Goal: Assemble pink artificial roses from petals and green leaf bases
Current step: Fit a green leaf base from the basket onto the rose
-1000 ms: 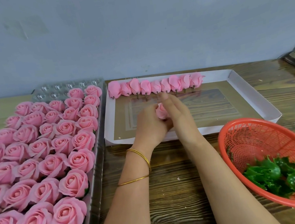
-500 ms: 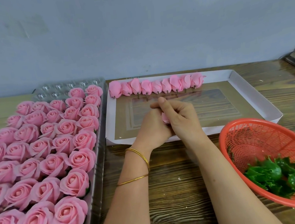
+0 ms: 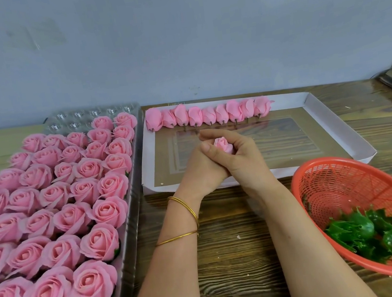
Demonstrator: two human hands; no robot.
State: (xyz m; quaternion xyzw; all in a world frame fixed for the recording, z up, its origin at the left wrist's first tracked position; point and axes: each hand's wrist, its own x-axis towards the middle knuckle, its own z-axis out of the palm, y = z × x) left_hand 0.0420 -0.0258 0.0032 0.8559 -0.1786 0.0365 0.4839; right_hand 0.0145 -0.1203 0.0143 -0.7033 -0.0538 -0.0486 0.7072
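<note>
Centre frame: left hand (image 3: 199, 173) and right hand (image 3: 242, 159) are cupping one pink rosebud (image 3: 223, 145) together, both grips curling round it, above the white tray (image 3: 309, 104). A row of buds (image 3: 210, 114) is lying along the tray's upper edge. Green leaf bases (image 3: 368, 232) are sitting in the red basket (image 3: 345, 177), lower right.

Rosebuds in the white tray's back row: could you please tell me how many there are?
9 rosebuds, side by side in one row along the far edge of the white tray. A tenth bud is gripped between the left hand and right hand above it. None seem hidden.
</note>
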